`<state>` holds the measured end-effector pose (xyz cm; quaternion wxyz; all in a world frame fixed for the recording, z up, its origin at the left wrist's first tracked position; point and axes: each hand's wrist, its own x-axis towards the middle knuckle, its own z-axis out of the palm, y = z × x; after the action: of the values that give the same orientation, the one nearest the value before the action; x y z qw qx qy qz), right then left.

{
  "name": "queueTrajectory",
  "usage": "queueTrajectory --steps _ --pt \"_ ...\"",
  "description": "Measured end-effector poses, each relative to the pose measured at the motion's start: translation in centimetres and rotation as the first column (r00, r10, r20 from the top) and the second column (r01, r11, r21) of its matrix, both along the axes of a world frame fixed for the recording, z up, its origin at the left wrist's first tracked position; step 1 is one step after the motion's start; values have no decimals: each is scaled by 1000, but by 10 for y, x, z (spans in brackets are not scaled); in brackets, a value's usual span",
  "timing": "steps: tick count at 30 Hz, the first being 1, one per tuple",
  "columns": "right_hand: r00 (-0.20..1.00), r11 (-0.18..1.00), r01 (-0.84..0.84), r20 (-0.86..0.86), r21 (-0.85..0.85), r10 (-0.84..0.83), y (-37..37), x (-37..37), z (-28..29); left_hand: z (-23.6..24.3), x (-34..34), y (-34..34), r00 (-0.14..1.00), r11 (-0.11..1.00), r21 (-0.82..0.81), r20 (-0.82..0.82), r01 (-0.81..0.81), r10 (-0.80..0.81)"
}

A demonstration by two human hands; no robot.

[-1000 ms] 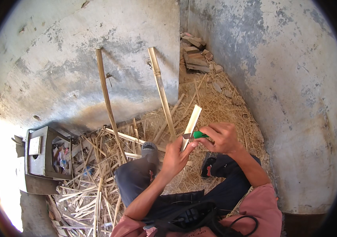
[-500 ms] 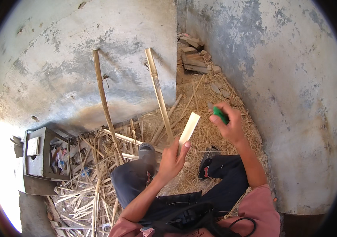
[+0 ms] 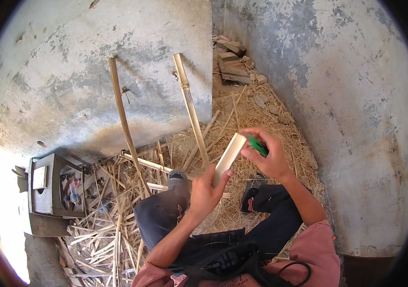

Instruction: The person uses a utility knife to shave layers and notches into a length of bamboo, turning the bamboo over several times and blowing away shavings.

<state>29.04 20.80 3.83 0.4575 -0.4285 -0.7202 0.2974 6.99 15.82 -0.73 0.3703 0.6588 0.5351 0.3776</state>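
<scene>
Rough concrete corner here, grey patchy walls and a floor buried in straw and split cane offcuts. The person's sitting right in the middle of it, legs out in dark trousers.

The thing in hand is a short strip of split cane, pale cream, flat and smooth on the face we can see, with straight long edges and a squared-off top. It's held up at chest height over the lap, tilted so the top leans to the right. The left hand grips its lower end, fingers wrapped round, thumb up along the face. The right hand is closed around a green handle, right at the strip's upper end; can't tell if a blade is actually touching it.

Around that: two long poles lean against the back wall, well apart from each other. Loose slats are piled to the left of the knees, and past them sits a grey box with clutter inside. Some bricks are stacked deep in the corner. A black sandal lies just under the hands. The right wall runs close to that elbow; there's more open floor ahead toward the corner.
</scene>
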Motion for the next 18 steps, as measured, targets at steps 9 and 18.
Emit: queueTrajectory --steps 9,18 --pt "909 909 -80 405 410 -103 -6 -2 -20 -2 -6 4 996 995 60 53 -75 72" --pt "853 888 -91 496 451 -164 -14 -9 -27 1 -6 3 993 995 66 93 -73 67"
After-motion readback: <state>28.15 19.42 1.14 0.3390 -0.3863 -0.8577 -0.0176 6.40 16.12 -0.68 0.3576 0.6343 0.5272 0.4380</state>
